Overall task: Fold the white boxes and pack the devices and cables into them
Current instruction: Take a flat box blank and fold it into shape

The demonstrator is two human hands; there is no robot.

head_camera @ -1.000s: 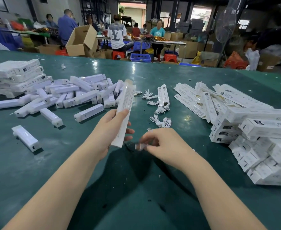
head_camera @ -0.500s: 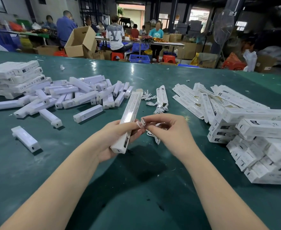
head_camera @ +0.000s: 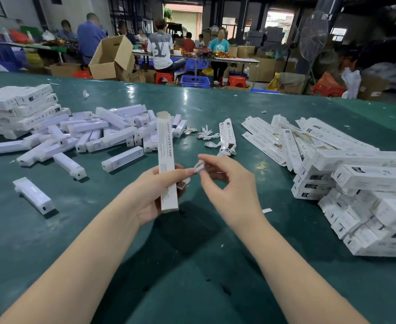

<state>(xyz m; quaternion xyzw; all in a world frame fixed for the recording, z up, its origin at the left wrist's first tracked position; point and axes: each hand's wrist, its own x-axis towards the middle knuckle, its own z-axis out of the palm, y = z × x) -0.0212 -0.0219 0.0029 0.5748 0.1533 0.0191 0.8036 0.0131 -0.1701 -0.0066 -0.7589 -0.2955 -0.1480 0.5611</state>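
My left hand (head_camera: 155, 195) grips a long white box (head_camera: 166, 164) held upright over the green table (head_camera: 192, 265), its far end open. My right hand (head_camera: 225, 183) sits just right of the box, fingers curled, pinching a small white bundled cable (head_camera: 199, 166) near my left thumb. A heap of loose white devices (head_camera: 98, 136) lies at the left. Several coiled white cables (head_camera: 206, 134) lie beyond the box. Flat unfolded boxes (head_camera: 286, 141) are spread at the right.
Stacked packed boxes (head_camera: 368, 202) fill the right side, and another stack (head_camera: 16, 106) stands at the far left. One device (head_camera: 34, 195) lies alone near my left forearm. A flat box (head_camera: 226, 133) rests by the cables. People work at tables behind.
My left hand has tipped the box more upright. My right hand, down by the box's lower end a second ago, has risen and now pinches a cable beside it.
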